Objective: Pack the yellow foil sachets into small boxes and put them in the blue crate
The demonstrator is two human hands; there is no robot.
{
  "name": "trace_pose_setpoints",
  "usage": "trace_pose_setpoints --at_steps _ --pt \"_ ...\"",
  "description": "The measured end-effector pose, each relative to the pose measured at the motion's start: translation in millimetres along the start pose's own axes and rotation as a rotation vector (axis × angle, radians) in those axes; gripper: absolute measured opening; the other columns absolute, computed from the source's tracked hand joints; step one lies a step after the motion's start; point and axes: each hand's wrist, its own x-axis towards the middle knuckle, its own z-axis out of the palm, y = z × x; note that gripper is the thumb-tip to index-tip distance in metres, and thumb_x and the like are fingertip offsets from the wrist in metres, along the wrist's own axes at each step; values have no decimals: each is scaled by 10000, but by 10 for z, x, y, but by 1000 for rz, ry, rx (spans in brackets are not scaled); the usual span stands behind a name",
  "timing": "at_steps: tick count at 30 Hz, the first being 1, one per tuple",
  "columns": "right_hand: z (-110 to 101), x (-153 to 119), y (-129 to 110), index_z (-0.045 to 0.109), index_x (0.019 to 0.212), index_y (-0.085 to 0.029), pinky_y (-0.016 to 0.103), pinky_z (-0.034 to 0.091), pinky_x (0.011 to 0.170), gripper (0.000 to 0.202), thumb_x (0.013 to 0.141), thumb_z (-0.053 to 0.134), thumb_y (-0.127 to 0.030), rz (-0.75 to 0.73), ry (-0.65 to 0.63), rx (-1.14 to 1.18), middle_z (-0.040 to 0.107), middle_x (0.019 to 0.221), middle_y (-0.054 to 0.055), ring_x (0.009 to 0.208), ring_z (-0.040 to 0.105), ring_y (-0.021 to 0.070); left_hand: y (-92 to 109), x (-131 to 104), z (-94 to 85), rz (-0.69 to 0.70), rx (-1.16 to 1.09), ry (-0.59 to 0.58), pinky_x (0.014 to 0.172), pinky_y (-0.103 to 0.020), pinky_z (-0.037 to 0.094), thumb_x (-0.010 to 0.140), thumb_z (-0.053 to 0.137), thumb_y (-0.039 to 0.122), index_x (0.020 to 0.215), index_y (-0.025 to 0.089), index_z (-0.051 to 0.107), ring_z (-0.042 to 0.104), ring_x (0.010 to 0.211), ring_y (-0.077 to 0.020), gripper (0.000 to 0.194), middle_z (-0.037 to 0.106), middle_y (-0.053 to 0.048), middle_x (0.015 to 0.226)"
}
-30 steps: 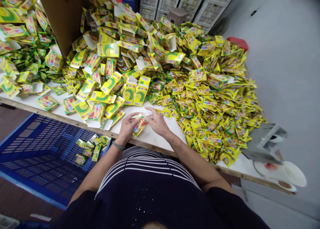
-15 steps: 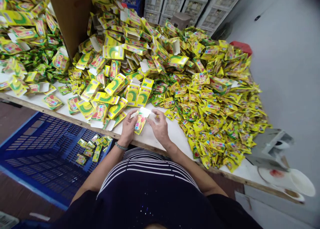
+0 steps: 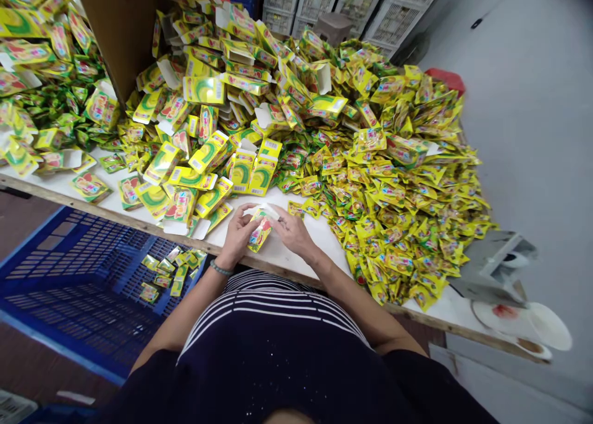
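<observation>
A small yellow and green carton [image 3: 260, 233] with a white flap at its top is held over the front of the table. My left hand [image 3: 238, 233] grips its left side. At its upper right, the closed fingers of my right hand [image 3: 293, 231] are on the white flap; whether they also pinch something small is hidden. Just beyond my hands, two yellow cartons [image 3: 251, 169] stand together. To the right spreads a large heap of yellow sachets [image 3: 393, 207]. More cartons [image 3: 180, 204] lie to the left, some with open flaps.
Below the table's [image 3: 217, 249] left front edge sits a blue crate [image 3: 92, 288] with several cartons inside. A cardboard divider [image 3: 109, 34] stands at the back left. A grey device [image 3: 495, 266] and a white dish [image 3: 549, 325] are at the right end. White crates [image 3: 319, 0] are stacked behind.
My right hand has moved left onto the carton's white flap; earlier its fingers were apart beside it. My left hand keeps its hold. The whole view has shifted slightly.
</observation>
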Motion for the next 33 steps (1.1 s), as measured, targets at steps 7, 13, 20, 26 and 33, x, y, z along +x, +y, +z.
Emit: trace_pose_setpoints --at_steps 7,13,20,26,33 --pt "87 17 -20 796 1020 -221 405 545 957 341 841 663 -480 66 37 226 784 1055 62 1011 716 252 -15 -12 2 12 -11 80 619 -251 504 605 886 398 1063 212 541 636 588 -127 603 680 46 684" --pt "68 83 8 811 912 -202 380 559 869 380 729 759 -532 196 67 436 793 877 47 889 711 229 -9 -17 14 5 16 50 599 -251 505 610 890 393 1066 194 576 655 601 -139 589 708 18 721" --pt "-31 50 -47 824 905 -239 477 531 978 347 768 733 -545 136 -6 282 804 930 37 963 726 290 -49 -16 -23 49 45 32 598 -244 490 633 884 395 1094 189 602 656 625 -142 578 695 21 715" --pt "9 -89 -80 787 1108 -254 491 521 1034 376 893 606 -505 54 25 172 766 1146 12 1114 694 309 -75 -30 -52 56 75 1 580 -231 461 689 854 416 1124 186 621 629 603 -127 544 692 17 707" --pt "23 -153 4 749 1204 -193 438 515 993 382 907 567 -349 -125 25 -170 777 1091 99 998 710 271 -86 -19 -49 100 97 -44 581 -210 443 711 844 386 1100 162 652 608 595 -99 488 692 18 696"
